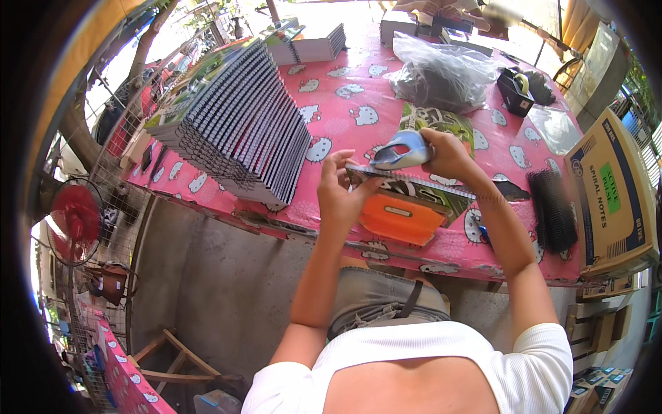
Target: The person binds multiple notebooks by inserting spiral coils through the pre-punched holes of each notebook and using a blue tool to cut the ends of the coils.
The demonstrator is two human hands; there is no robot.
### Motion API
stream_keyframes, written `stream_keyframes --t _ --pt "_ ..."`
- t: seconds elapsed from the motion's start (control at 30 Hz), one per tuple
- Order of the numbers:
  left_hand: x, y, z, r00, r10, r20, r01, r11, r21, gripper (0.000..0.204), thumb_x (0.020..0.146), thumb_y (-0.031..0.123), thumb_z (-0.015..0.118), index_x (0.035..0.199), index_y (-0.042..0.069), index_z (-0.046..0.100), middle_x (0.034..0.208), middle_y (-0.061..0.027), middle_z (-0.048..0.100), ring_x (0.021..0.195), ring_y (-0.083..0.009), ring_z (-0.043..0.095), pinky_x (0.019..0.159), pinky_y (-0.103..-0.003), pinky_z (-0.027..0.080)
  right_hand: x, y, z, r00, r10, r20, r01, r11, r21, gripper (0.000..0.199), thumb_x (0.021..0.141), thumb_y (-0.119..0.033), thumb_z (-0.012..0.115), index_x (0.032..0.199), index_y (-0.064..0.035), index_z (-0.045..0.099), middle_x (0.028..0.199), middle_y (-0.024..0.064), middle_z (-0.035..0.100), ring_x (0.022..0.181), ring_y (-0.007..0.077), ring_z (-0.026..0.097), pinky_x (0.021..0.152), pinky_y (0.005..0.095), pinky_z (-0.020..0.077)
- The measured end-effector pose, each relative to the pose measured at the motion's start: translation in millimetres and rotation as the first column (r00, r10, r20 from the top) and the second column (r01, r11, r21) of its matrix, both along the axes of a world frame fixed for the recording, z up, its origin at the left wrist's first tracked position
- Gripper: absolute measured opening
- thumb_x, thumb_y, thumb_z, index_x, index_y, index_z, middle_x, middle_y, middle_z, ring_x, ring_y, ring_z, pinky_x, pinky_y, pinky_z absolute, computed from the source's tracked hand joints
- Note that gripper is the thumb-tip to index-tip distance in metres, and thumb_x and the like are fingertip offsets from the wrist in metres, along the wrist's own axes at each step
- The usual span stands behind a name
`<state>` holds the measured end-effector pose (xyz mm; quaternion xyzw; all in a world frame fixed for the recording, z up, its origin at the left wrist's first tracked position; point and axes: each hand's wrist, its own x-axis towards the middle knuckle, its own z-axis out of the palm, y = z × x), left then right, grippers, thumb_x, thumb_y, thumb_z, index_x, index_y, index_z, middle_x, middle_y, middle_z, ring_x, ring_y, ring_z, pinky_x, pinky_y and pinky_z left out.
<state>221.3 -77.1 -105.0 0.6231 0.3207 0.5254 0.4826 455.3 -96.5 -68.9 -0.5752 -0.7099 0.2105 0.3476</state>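
My left hand (339, 190) grips a spiral notebook (441, 196) by the end of its coil-bound edge, thumb on the near side. The notebook has a green, black and white cover and is held with its spine up, tilted. My right hand (448, 155) is closed around a tool with blue and white looped handles (403, 150). Its tip is at the spine near my left fingers; the jaws are too small to make out. Below the notebook lies an orange flat piece (400, 219). Behind my right hand another green-patterned notebook (441, 121) rests on the table.
A tall stack of spiral notebooks (241, 117) leans at the left on the pink patterned tablecloth (345, 131). Black binding coils (552, 210) and a cardboard carton (614, 193) stand at the right. Farther back are a plastic bag (441, 72), a tape dispenser (516, 91) and another person's hands (431, 7).
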Motion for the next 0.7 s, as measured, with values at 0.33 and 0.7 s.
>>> stream_keyframes --t 0.33,0.7 --pt "-9.7 -0.2 -18.0 0.969 0.020 0.245 0.003 0.996 -0.095 0.043 0.077 -0.006 0.070 0.118 -0.003 0.058 0.093 -0.0086 0.068 0.081 -0.0097 0.062 0.070 -0.021 0.051 -11.5 10.4 -6.3 0.959 0.163 -0.232 -0.189 0.977 -0.096 0.042 0.065 0.000 0.065 0.106 -0.0038 0.059 0.095 0.0102 0.067 0.087 0.0218 0.065 0.073 0.0324 0.0514" --pt "-8.7 22.8 45.2 0.897 -0.317 0.308 0.198 0.912 0.360 0.019 0.076 -0.004 0.073 0.085 0.002 0.058 0.092 -0.0119 0.065 0.078 -0.0178 0.064 0.069 -0.026 0.052 51.0 -131.5 -79.7 0.757 -0.507 0.411 0.423 0.861 0.282 0.064 0.069 -0.022 0.076 0.124 -0.0038 0.047 0.134 0.0214 0.043 0.121 0.0378 0.045 0.099 0.0445 0.0380"
